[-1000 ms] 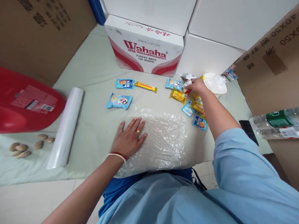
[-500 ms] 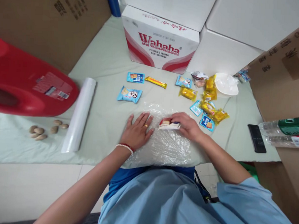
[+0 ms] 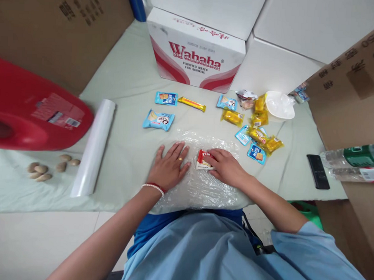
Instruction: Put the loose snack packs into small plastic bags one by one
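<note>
A sheet of crinkled clear plastic film [image 3: 203, 188] lies spread on the table in front of me. On it is a small red-and-white snack packet [image 3: 202, 160], its right part hidden under the fingers of my right hand [image 3: 227, 167], which grips it. My left hand [image 3: 169, 166] rests flat with fingers spread at the left edge of the film. Beyond the film lie a blue snack packet [image 3: 158, 119], another blue packet [image 3: 166, 98] and a thin yellow stick packet [image 3: 191, 104].
Several yellow packets [image 3: 258, 135] and blue ones lie right, near a white bowl [image 3: 279, 106]. A phone [image 3: 318, 172] and plastic bottles [image 3: 353, 156] are far right. Left are a film roll [image 3: 93, 148], brown nuts or stones [image 3: 41, 169] and a red jug [image 3: 36, 108]. Behind stands a Wahaha box [image 3: 195, 53].
The snack packet has gone from tilted on edge to lying flatter, its red front now showing. My right hand has come lower over it. My left hand stays flat.
</note>
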Demonstrator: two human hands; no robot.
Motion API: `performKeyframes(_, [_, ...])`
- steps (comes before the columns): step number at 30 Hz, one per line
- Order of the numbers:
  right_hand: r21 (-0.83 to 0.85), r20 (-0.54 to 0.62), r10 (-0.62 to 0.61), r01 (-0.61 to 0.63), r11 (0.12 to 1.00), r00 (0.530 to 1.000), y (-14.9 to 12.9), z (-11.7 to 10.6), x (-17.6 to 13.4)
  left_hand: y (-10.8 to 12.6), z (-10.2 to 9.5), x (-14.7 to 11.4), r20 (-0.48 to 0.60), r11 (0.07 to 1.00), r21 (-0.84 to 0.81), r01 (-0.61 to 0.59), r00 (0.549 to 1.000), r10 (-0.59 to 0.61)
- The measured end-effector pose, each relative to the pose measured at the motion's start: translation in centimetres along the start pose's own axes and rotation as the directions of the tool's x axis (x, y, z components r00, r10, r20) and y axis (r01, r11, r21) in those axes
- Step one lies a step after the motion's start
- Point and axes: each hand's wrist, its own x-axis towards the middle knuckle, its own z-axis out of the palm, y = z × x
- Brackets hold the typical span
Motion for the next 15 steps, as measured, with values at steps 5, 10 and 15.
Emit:
performKeyframes(5, [0.014,-0.072,0.021,-0.020,1.000,0.997,-0.5,0.9,0.3,0.0,0.0,0.0,-0.021,1.000,0.000,-0.008,1.000,0.008])
performKeyframes(10, [0.008,-0.015,-0.065,0.065,0.998,0.998,-1.0,1.3,0.5,0.0,0.2,0.0,-0.038,1.000,-0.004,-0.012,0.999,0.012])
performKeyframes(15, [0.071,-0.149,0.070,-0.060,0.996,0.986,1.9,-0.7,0.1,0.0,0.2,0.1,-0.043,1.000,-0.011,-0.015,0.999,0.015])
